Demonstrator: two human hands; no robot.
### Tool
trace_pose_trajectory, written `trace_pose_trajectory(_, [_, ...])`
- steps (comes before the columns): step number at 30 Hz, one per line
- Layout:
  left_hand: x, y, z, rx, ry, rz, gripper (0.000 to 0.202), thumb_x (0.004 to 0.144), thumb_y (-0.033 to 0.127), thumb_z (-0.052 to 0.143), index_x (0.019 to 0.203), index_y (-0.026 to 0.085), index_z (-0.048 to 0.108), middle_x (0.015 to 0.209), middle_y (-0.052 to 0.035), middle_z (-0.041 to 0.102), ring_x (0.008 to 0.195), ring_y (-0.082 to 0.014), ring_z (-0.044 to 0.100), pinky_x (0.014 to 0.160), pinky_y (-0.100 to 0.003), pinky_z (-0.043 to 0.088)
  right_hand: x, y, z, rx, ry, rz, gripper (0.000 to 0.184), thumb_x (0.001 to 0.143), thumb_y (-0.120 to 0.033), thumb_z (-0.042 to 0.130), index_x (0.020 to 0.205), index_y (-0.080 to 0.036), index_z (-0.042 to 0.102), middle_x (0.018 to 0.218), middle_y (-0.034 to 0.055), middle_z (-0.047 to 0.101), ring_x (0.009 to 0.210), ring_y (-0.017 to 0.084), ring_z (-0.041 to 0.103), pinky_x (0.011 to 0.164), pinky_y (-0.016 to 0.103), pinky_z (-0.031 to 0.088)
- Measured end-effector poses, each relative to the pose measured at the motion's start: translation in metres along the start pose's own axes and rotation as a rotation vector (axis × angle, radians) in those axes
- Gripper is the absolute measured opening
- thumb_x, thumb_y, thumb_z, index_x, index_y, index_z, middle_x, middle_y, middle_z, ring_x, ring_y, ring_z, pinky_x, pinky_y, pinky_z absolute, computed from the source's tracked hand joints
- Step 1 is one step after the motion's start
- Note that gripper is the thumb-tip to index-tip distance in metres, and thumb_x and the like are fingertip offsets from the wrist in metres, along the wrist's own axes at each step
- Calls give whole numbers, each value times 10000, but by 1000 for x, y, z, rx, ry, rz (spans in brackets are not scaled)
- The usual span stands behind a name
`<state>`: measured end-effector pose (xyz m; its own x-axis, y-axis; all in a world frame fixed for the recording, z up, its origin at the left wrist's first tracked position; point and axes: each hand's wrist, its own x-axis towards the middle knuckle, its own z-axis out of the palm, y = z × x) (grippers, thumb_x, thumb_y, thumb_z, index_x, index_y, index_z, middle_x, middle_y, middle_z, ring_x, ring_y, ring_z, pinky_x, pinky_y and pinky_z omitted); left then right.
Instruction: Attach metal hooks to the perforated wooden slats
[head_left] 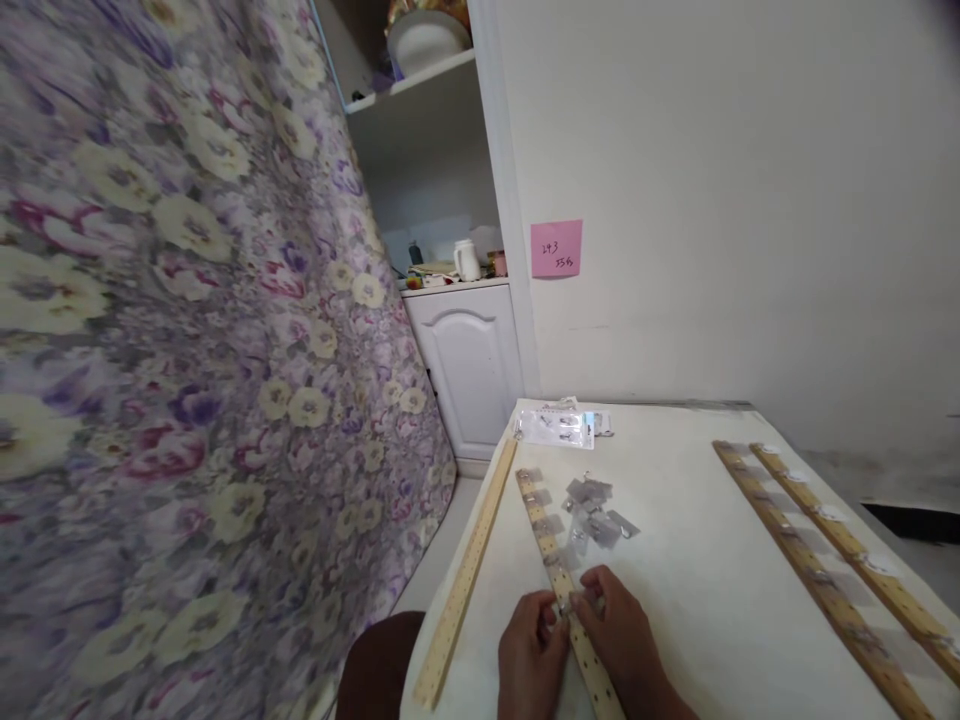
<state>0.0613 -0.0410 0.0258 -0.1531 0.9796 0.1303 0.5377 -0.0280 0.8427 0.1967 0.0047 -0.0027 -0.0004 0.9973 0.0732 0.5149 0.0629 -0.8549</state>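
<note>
My left hand [531, 645] and my right hand [621, 635] meet over a perforated wooden strip [546, 535] that lies lengthwise on the white table [690, 560]. Both hands pinch at a small shiny piece on the strip; the piece is too small to name. Just beyond my fingers lies a loose heap of small clear packets [596, 510]. A second, plain perforated strip [469, 575] runs along the table's left edge.
Two more wooden strips [825, 560] with pieces fixed on them lie on the table's right side. A clear packet [559, 427] sits at the far edge. A floral curtain [187, 350] hangs left. A white cabinet [469, 360] and a pink note [556, 248] are behind.
</note>
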Motion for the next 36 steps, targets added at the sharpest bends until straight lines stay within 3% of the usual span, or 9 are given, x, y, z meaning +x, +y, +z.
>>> trace_pose_trajectory(17, [7, -2, 1, 37, -57, 60, 215, 836, 293, 512, 962, 192, 655, 864, -48, 645, 781, -196, 602, 728, -287, 463, 4, -2, 1, -5, 1, 39, 146, 723, -292, 539, 859, -240, 531, 835, 10, 666, 779, 191, 627, 703, 277, 439])
trace_pose_trajectory(24, [8, -5, -1, -24, -38, 102, 253, 823, 325, 520, 995, 192, 649, 884, -44, 655, 792, -194, 607, 746, -289, 477, -3, -5, -3, 59, 87, -21, 243, 777, -337, 492, 967, -196, 549, 853, 44, 651, 730, 198, 618, 697, 302, 461])
trace_pose_trajectory(29, [7, -7, -3, -57, -10, 65, 317, 773, 344, 556, 1028, 173, 636, 746, -7, 624, 669, -180, 591, 668, -279, 485, -18, 0, -11, 126, 172, -21, 266, 796, -316, 448, 1000, -177, 549, 846, 50, 639, 677, 182, 615, 676, 294, 482])
trace_pose_trajectory(32, [8, -15, -1, -113, 22, 66, 361, 749, 383, 563, 1024, 159, 631, 710, 0, 611, 636, -177, 592, 646, -270, 483, -27, 9, -17, 143, 199, -54, 207, 790, -311, 456, 912, -188, 568, 777, 39, 641, 716, 195, 623, 699, 294, 483])
trace_pose_trajectory(36, [8, -39, 6, -161, 71, 107, 413, 736, 473, 541, 979, 154, 638, 681, -18, 624, 568, -173, 575, 570, -264, 464, -29, 14, -23, 199, 191, -49, 188, 814, -349, 440, 799, -207, 562, 660, 5, 621, 618, 183, 595, 610, 279, 471])
